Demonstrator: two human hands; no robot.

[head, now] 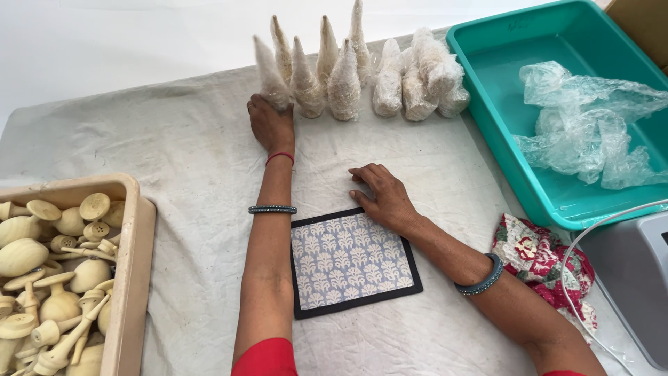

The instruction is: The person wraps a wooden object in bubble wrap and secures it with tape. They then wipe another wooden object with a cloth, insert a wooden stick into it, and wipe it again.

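My left hand (270, 124) reaches to the far side of the cloth and grips the base of a fuzzy cream cone (267, 69), the leftmost of a row of several upright cones (327, 73). My right hand (383, 195) lies flat, fingers spread, on the cloth at the top right corner of a blue-and-white patterned mat with a black border (351, 261). It holds nothing. To the right of the cones stand plastic-wrapped cones (417, 76).
A beige tray (132, 278) at the left holds several pale wooden turned pieces. A teal tub (529, 139) at the right holds crumpled clear plastic (591, 125). A floral cloth (543, 261) and a grey machine (637, 278) with a white cable sit at the right.
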